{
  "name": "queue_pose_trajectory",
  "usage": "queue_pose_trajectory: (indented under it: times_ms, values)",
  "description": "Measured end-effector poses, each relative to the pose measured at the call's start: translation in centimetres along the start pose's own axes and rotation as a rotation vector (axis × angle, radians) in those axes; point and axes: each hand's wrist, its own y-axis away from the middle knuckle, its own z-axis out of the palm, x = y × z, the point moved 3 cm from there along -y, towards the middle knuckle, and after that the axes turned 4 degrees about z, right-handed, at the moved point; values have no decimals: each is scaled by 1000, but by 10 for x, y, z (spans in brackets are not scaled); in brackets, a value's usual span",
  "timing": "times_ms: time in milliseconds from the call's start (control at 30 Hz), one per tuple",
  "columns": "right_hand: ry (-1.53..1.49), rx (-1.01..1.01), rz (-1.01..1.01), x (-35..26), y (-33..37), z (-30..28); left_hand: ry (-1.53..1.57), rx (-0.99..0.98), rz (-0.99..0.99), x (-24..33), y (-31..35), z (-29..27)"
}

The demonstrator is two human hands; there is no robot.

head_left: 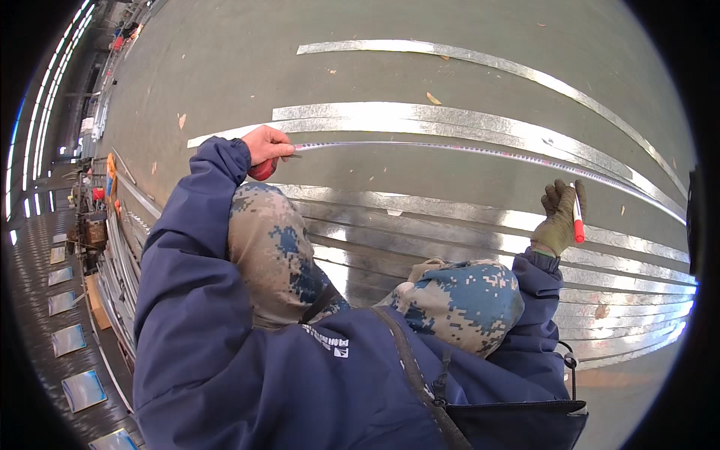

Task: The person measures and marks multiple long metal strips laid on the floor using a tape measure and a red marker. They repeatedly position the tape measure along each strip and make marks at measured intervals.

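My bare left hand point(264, 145) is closed around a red tape measure point(262, 170), above my bent knee. The tape's pale blade point(450, 148) runs out from it toward the far right edge of the view, beside the galvanized metal strips point(465, 121) on the floor. My right hand point(556, 217), in a dark green glove, grips a red-and-white marker point(578, 225). That hand is over the near strips, a little below the blade. The far end of the blade is too small to make out.
Several long metal strips point(450, 217) lie side by side under and beside my knees. One more strip point(480, 57) lies farther off on the greenish floor point(225, 75). Metal lengths point(120, 277) and a cardboard piece point(97, 301) stand at the left. Dry leaves dot the floor.
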Motion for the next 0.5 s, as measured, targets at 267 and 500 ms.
queue_pose_trajectory:
  times_ms: [267,500]
  values:
    - [66,-165,-160,-30,19,-17,-164,80,167,-35,2,8]
    - [83,-208,14,-73,58,22,12,40,170,-36,-30,36]
